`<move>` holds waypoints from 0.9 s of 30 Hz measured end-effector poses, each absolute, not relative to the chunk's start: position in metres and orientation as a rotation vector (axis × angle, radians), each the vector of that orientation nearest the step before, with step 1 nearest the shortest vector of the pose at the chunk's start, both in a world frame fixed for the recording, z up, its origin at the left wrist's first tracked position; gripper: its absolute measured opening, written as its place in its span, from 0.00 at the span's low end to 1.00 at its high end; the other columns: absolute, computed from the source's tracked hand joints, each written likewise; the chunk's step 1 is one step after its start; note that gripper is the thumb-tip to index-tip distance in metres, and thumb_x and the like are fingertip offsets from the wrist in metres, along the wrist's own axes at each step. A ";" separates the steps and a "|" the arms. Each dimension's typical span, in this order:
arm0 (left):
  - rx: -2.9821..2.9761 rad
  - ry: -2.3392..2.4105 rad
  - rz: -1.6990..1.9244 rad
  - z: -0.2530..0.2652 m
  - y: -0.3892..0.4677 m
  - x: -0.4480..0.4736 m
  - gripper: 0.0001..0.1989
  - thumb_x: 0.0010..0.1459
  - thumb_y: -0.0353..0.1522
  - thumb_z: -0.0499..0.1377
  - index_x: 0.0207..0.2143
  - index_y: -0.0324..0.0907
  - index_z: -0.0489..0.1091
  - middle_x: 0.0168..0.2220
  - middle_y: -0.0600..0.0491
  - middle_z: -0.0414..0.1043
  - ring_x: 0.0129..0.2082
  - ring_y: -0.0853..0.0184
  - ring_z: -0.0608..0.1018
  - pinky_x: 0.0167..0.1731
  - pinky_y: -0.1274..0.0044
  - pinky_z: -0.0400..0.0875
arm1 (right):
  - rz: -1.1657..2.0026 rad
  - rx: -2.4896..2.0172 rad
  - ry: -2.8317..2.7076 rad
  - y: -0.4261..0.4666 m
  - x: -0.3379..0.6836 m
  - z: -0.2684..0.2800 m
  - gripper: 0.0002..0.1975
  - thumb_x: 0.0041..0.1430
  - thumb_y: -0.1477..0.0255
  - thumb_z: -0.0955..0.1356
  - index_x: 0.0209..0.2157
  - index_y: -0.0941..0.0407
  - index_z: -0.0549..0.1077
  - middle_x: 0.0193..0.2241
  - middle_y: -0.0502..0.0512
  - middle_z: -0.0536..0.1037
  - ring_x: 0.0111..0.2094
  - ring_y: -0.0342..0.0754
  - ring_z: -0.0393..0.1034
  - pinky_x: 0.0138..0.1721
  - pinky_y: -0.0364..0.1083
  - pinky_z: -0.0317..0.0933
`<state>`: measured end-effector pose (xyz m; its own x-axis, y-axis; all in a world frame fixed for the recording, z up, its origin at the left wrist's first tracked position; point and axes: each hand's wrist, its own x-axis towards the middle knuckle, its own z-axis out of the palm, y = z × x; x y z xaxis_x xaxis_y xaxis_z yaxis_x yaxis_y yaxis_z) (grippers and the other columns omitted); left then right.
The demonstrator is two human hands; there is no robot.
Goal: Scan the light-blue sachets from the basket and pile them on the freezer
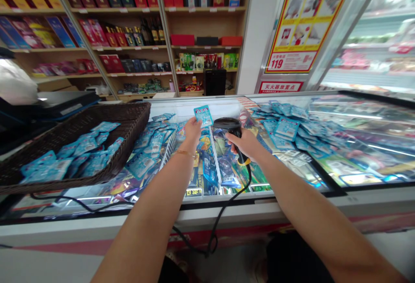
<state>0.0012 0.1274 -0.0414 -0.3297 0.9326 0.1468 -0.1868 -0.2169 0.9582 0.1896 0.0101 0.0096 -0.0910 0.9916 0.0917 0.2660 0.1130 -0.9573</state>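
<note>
Pinched in my left hand [193, 129] is a small blue packet [203, 115], held up above the glass top of a chest freezer [227, 207]. My right hand [245, 144] is wrapped round the handle of a black barcode scanner [227, 123], whose head points left toward the packet without touching it. A black cable [235, 196] runs down from the scanner's grip past the freezer's front edge. Similar blue packets [287, 128] lie in a heap on the glass at the right, and more packets [145, 153] are spread at the left, beside the basket.
A dark wicker basket [138, 123] with several blue packets stands on the left of the freezer. Boxed goods and bottles fill wooden shelves [126, 49] behind. A red and yellow poster [301, 32] hangs at the back right.
</note>
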 end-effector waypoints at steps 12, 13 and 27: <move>1.069 1.228 1.655 -0.040 0.124 0.002 0.08 0.49 0.26 0.60 0.34 0.40 0.73 0.30 0.54 0.77 0.33 0.65 0.79 0.36 0.74 0.76 | 1.096 -1.255 -1.431 0.016 0.188 0.007 0.09 0.60 0.75 0.71 0.29 0.57 0.67 0.18 0.47 0.73 0.13 0.41 0.66 0.14 0.40 0.60; 1.082 1.253 1.651 -0.040 0.125 0.003 0.08 0.49 0.27 0.61 0.34 0.39 0.73 0.29 0.53 0.77 0.33 0.65 0.79 0.35 0.74 0.75 | 1.128 -1.248 -1.393 0.017 0.189 0.007 0.09 0.60 0.75 0.71 0.29 0.57 0.67 0.18 0.47 0.73 0.12 0.41 0.65 0.14 0.40 0.60; 1.151 0.972 1.134 0.003 0.110 0.205 0.10 0.48 0.24 0.68 0.35 0.39 0.74 0.33 0.50 0.75 0.32 0.69 0.78 0.40 0.73 0.76 | 1.032 -1.263 -0.935 -0.016 0.344 0.042 0.08 0.61 0.74 0.71 0.29 0.59 0.70 0.18 0.50 0.74 0.14 0.41 0.66 0.14 0.40 0.62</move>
<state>0.2051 0.1102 0.0027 0.1788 0.9838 -0.0096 -0.1600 0.0387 0.9864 0.3437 -0.0161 0.0418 0.2842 0.9587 -0.0070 -0.0871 0.0185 -0.9960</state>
